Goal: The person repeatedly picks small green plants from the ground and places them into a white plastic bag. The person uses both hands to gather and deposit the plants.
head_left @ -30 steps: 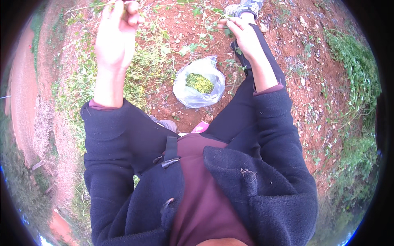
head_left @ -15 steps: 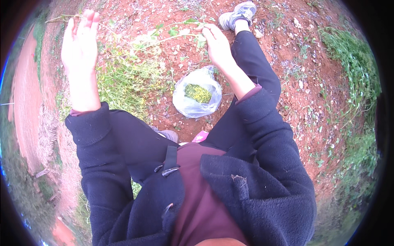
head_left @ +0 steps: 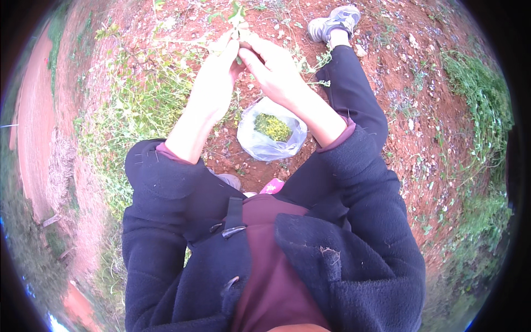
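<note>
Above the far side of the bag, my left hand [head_left: 217,74] and my right hand [head_left: 272,67] meet, fingertips close together. Both are closed in a pinch around a green leafy stem [head_left: 237,15], whose top leaves stick out beyond the fingers. More thin green sprigs trail past my right hand toward the leg. Overexposure hides the exact grip of the left fingers. Below the hands, a clear plastic bag [head_left: 251,145] stands open on the soil between my legs. Inside it lies a heap of yellow-green flower buds [head_left: 272,128].
A tangle of yellow-green plants [head_left: 146,94] lies on the left by my knee. Another leafy green pile [head_left: 473,97] spreads along the right. My shoe [head_left: 334,23] rests on stony red soil [head_left: 401,160] at the far right, and a pink item [head_left: 272,186] sits close to me.
My left hand has swung from the far left to meet my right hand. The right hand has moved slightly left. The stem once stretched between them is now gathered at the fingertips.
</note>
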Motion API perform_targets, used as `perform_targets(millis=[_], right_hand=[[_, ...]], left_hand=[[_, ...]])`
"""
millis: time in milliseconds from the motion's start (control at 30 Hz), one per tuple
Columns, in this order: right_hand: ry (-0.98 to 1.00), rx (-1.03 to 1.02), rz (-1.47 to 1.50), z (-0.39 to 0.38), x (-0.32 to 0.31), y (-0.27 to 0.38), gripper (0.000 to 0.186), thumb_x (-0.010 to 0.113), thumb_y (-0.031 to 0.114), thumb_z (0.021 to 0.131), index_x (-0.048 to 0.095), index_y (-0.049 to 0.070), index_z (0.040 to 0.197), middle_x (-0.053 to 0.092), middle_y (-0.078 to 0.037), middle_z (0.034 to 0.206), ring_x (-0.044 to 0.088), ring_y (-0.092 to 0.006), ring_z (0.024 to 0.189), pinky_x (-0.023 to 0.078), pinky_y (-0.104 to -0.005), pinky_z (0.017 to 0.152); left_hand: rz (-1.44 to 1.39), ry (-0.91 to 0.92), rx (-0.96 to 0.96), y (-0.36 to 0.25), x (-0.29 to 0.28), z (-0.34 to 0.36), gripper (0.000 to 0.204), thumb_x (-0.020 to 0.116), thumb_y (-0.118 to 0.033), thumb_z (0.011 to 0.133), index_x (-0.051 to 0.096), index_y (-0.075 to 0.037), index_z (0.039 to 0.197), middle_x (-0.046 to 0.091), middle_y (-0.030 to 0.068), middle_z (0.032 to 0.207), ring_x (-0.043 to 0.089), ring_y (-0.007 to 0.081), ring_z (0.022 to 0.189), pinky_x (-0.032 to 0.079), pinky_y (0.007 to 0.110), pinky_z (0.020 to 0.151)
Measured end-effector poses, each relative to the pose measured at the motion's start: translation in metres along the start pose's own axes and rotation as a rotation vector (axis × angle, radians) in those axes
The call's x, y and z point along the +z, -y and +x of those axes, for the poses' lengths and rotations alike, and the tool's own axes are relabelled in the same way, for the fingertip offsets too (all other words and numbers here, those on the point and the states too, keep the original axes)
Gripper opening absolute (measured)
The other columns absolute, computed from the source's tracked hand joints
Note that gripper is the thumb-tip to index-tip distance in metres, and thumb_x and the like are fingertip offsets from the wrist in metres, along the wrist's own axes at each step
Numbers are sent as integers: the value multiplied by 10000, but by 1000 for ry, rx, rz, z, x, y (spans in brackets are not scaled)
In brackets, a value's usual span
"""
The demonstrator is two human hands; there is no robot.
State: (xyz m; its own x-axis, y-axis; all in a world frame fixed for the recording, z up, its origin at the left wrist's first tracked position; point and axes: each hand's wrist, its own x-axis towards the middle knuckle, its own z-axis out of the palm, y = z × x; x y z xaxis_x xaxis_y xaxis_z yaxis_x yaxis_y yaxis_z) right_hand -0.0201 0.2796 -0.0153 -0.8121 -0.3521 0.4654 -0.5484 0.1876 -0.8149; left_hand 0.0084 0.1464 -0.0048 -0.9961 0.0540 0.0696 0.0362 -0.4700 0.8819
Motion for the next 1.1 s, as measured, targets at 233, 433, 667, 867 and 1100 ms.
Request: perform_targets(millis=[233,433,667,867,1100], right_hand=[[61,213,193,-16,-25,-17,279,504,153,964,588,7,1187,641,-66,1123,579,-138,1065,443,-288,946],[-12,442,431,-42,-39,-27,226,502,153,969,628,4,1084,636,-35,887,573,-93,771,474,-240,727],[-7,518,360,-58,-21,-39,238,535,180,952,641,24,1095,666,-40,1006,590,-104,871,465,-253,814],[157,385,313,-53,-2,-33,325,538,210,950,581,37,1222,637,-66,1153,557,-128,1077,433,-267,902],[157,407,123,-52,2,-34,248,665,148,872,618,48,1095,576,25,799,545,-49,733,451,-221,701]], left_hand=[[15,-32,50,-2,-48,27,282,435,-223,997,488,8,1152,575,107,1010,563,209,969,456,376,896],[-429,-186,66,-14,-55,58,151,460,-234,984,487,-127,881,319,-38,614,319,104,504,324,264,515],[-523,-143,89,-14,-67,69,115,455,-176,966,523,-84,951,383,-20,663,375,116,571,352,264,548],[-551,-64,83,-6,-66,69,87,508,-126,923,534,-48,952,441,5,698,421,137,623,389,278,610],[-447,-213,36,2,-48,67,109,526,-106,906,537,-13,963,485,43,715,469,180,642,418,306,617]])
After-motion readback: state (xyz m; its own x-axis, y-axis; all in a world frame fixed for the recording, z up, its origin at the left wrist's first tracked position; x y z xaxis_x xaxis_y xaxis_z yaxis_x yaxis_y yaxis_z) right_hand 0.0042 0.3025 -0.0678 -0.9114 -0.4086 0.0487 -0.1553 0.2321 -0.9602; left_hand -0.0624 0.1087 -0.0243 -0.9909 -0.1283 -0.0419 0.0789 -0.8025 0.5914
